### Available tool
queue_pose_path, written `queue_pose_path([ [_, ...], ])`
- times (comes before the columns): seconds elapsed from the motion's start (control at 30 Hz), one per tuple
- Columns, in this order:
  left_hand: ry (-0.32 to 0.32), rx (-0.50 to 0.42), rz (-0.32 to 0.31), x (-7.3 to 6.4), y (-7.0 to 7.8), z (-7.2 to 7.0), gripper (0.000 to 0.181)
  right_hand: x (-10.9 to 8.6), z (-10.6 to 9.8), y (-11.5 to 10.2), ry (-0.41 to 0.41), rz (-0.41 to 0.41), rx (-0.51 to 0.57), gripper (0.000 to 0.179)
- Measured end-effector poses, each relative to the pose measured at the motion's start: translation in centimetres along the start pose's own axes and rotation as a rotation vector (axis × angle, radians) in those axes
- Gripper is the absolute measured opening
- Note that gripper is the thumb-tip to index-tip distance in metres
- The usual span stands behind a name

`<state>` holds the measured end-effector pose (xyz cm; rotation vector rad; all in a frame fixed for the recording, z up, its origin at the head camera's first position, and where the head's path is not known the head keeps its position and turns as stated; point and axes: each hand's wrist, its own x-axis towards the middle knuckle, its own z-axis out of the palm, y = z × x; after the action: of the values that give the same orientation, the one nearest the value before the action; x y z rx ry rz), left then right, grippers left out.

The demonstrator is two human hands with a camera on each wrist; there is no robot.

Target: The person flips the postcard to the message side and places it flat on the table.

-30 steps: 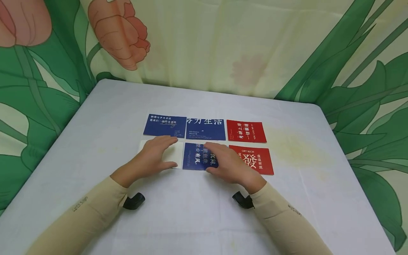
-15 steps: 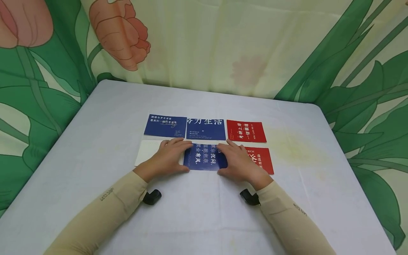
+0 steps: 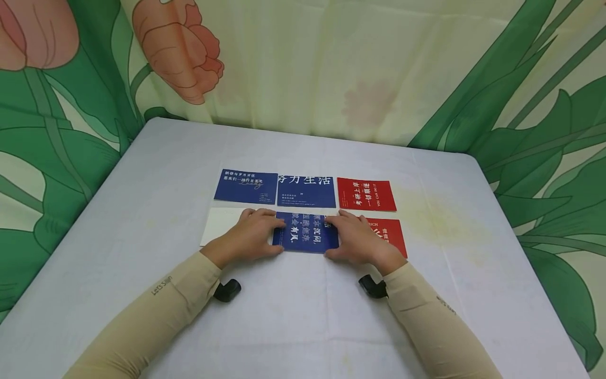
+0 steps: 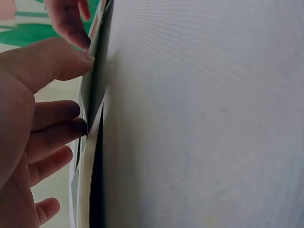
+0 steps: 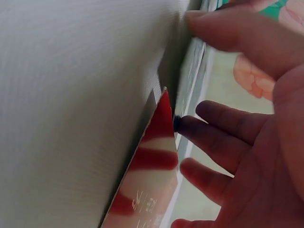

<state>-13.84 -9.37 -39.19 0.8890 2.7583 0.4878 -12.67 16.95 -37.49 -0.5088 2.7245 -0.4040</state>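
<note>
A blue card (image 3: 305, 234) with white characters lies flat in the middle of the lower row. My left hand (image 3: 246, 237) is at its left edge, fingertips and thumb touching the card's corners. At the right edge, my right hand (image 3: 357, 239) touches in the same way. Both hands have spread, fairly straight fingers. A white card (image 3: 220, 223) lies partly under my left hand, and a red card (image 3: 395, 237) is half hidden by my right hand. In the right wrist view, the red card's edge (image 5: 159, 152) tilts up beside the fingers.
Behind, a second row holds a blue card (image 3: 246, 187), another blue card (image 3: 306, 193) and a red card (image 3: 366, 195). All lie on a white-covered table (image 3: 293, 316). A flowered curtain (image 3: 303, 63) hangs past the far edge.
My left hand has moved right from the white card to the blue card's left edge. The right hand has shifted slightly right to its right edge. Over the last half second, both barely move.
</note>
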Motion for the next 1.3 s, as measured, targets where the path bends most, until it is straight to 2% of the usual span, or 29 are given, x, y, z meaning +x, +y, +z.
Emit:
queue_pose_path([
  [0.57,0.029,-0.062,-0.01,-0.08,0.38,-0.01,0.042,-0.55,0.0,-0.47,0.038,-0.026,0.012,0.066],
  [0.8,0.02,-0.061,-0.027,-0.06,0.6,-0.02,0.05,-0.3,0.68,-0.34,0.083,-0.019,0.012,0.056],
  [0.97,0.015,0.024,-0.004,-0.13,0.87,0.21,0.052,-0.3,0.67,-0.24,0.116,-0.02,0.017,0.05],
  [1.07,0.013,0.054,-0.014,-0.15,0.93,0.29,0.054,-0.28,0.63,-0.22,0.125,-0.02,0.024,0.05],
  [1.3,0.036,-0.009,-0.042,-0.17,0.99,-0.03,0.058,-0.41,0.59,-0.15,0.131,-0.027,0.042,0.047],
])
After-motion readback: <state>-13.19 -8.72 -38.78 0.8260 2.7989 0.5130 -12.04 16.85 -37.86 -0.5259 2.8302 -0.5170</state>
